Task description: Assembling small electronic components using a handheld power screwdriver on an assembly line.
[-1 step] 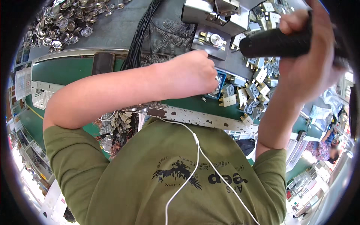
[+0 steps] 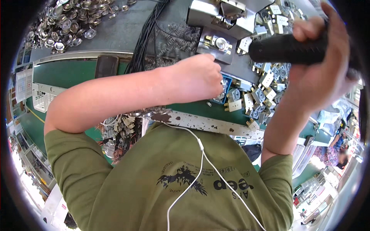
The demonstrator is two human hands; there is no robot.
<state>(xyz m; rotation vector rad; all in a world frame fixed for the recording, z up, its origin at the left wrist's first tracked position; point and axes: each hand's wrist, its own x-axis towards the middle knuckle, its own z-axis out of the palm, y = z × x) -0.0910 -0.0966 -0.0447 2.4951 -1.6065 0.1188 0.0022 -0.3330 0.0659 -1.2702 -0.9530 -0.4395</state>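
My left hand [image 2: 198, 79] is closed in a loose fist, its fingertips turned down at the edge of a small blue tray [image 2: 228, 85] that holds shiny small parts. What its fingers may hold is hidden. My right hand [image 2: 314, 82] is raised on the right, wrapped round a thick black cylindrical tool [image 2: 289, 49] that lies sideways, its blunt end toward the middle. Between the hands and slightly farther off, a metal fixture block [image 2: 216, 54] carries a pale plug part with brass pins and a round metal disc [image 2: 221, 43].
Several grey and white plug parts [image 2: 259, 94] lie heaped at right. A bundle of black cables [image 2: 143, 48] and coiled springs [image 2: 177, 36] lie left of the fixture. Metal discs [image 2: 63, 27] are piled far left. A dark phone-like slab [image 2: 106, 66] rests on the green surface.
My right hand and the black tool have shifted a little to the right and nearer to me. The left hand has barely moved.
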